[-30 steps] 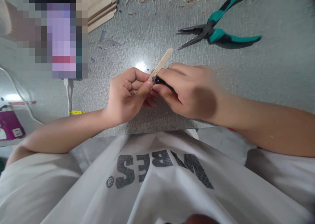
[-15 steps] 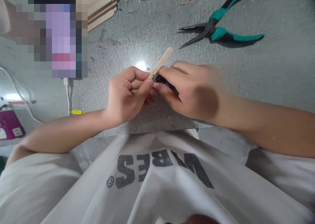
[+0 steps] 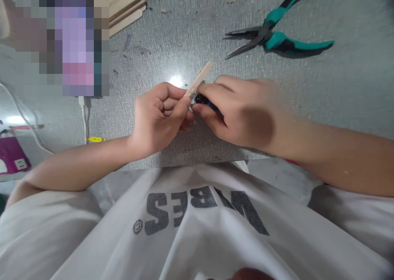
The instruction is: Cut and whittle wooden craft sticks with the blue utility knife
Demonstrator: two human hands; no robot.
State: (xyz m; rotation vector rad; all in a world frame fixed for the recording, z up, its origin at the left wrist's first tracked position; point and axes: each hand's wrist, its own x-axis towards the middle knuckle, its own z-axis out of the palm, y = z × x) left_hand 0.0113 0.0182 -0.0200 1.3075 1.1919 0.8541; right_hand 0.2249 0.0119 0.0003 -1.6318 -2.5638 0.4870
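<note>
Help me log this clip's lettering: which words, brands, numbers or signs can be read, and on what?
"BES", upside down, on the white shirt; preceding lettering distorted by folds.
Small round mark beside it: unclear.
Pliers, lower handle: lettering too blurred.
Yellow tag: marks too small.

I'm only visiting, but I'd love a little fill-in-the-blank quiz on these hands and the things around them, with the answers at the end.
1. The left hand pinches a thin stick made of ____.
2. The right hand grips a tool whose rounded end is coloured ____.
3. The pliers lie on the table with their jaws standing ____.
4. The small tag by the white cable is coloured ____.

Missing words: wood; black; open; yellow.
</note>
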